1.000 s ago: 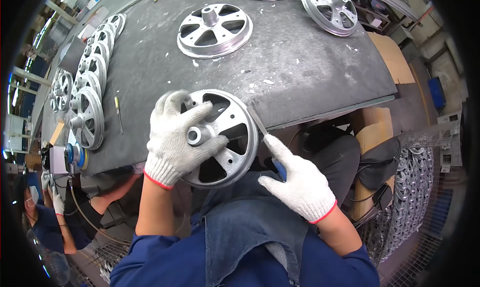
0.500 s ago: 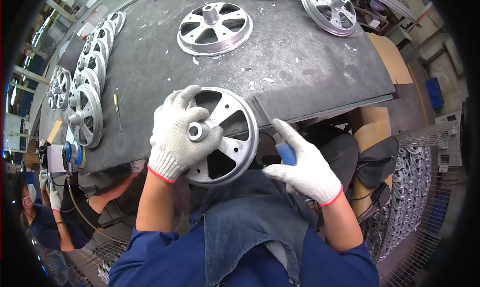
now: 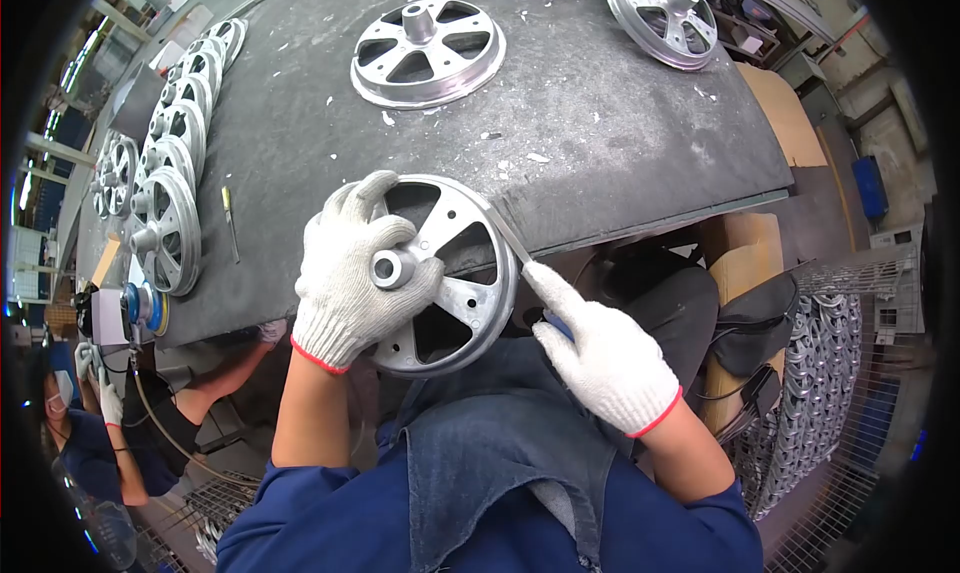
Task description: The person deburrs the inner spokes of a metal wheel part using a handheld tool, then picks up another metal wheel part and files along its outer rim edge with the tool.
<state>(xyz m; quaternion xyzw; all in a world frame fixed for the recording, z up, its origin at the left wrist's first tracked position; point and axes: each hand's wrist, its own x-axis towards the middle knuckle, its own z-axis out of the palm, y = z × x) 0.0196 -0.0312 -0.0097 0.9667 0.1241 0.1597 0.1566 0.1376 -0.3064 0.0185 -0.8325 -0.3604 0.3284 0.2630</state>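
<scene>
In a white knit glove with a red cuff, my left hand [image 3: 355, 268] wraps over the hub side of a silver cast metal wheel [image 3: 478, 298], holding it tilted at the table's near edge. The wheel has wide spokes, open windows and a tubular hub. My right hand [image 3: 610, 358], gloved the same way, is closed round the blue handle of a file [image 3: 508, 228]. Its index finger stretches along the tool. The thin flat blade lies along the wheel's right rim. Most of the handle is hidden by the glove.
Another wheel [image 3: 428, 58] lies on the dark table [image 3: 290, 143], with more [image 3: 665, 18] at the back right. A row of wheels [image 3: 170, 228] leans at left, near a yellow-handled tool [image 3: 231, 223]. A co-worker [image 3: 110, 443] is at far left. Metal parts [image 3: 815, 393] fill a wire basket at right.
My right hand has shifted slightly down and left, bringing the blade from beside the wheel onto its right rim. My left hand and the wheel stay nearly still.
</scene>
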